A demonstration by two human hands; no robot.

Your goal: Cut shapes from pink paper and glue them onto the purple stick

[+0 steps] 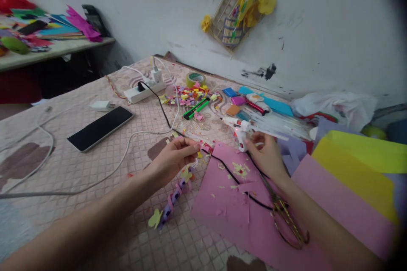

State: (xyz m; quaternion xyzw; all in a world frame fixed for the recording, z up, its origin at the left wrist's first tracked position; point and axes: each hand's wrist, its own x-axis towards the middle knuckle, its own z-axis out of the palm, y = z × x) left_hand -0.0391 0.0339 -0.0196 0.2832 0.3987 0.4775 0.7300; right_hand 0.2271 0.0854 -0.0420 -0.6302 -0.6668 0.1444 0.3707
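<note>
My left hand (182, 152) is closed over the tablecloth, its thumb and fingertips pinched together beside a black cord (224, 165); what they hold, if anything, is too small to name. At the right, my right hand (265, 152) has its fingers against a white glue gun (241, 133), whose small red light shows. Below my left hand lies a purple paper stick (173, 203) with a pink spiral and a yellow flower at its lower end. Pink paper (222, 216) with small yellow scraps lies between the hands. Gold-handled scissors (291, 224) rest under my right forearm.
A black phone (101, 129) and a white power strip (144, 92) lie at the left. Paper flowers (187, 95), a green cutter (196, 109) and a tape roll (195, 79) are at the centre back. Coloured sheets (356, 169) are stacked at the right. Cables cross the table.
</note>
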